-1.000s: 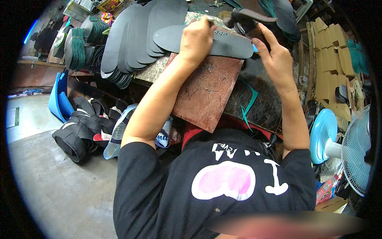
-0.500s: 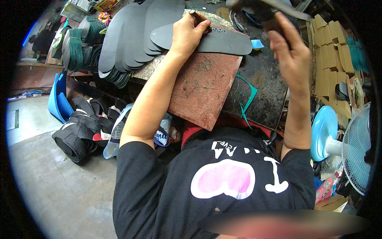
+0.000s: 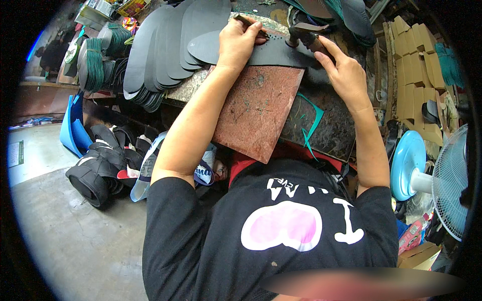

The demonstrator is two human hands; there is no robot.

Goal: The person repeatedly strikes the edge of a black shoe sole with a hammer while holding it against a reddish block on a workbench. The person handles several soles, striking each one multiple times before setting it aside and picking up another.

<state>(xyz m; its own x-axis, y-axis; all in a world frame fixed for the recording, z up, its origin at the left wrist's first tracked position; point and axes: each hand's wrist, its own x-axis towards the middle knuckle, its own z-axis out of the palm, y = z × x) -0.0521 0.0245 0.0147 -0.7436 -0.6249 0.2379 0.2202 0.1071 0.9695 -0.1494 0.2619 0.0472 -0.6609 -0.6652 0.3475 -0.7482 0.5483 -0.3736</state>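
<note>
A dark grey insole-shaped sheet (image 3: 278, 57) with a cluster of small holes lies across the far edge of a reddish-brown board (image 3: 256, 108). My left hand (image 3: 235, 46) is closed around a short dark rod-like punch (image 3: 242, 20). Its lower end, hidden by my fingers, is near the holes. In my right hand (image 3: 345, 72) is a hammer (image 3: 303, 33), gripped by its dark handle. The hammer head hangs over the sheet, right of the holes; whether it touches cannot be told.
Stacked grey sole sheets (image 3: 165, 47) fan out at the left, beside bundles of green-edged pieces (image 3: 94, 62). Green scrap strips (image 3: 315, 123) lie on the dark bench. Cardboard boxes (image 3: 414, 70), a blue stool (image 3: 407, 165) and a fan (image 3: 449, 180) stand at the right.
The hammer has come down and left from its raised, blurred position to just above the sheet. My left hand with the punch stays nearly in place, the punch leaning more to the left.
</note>
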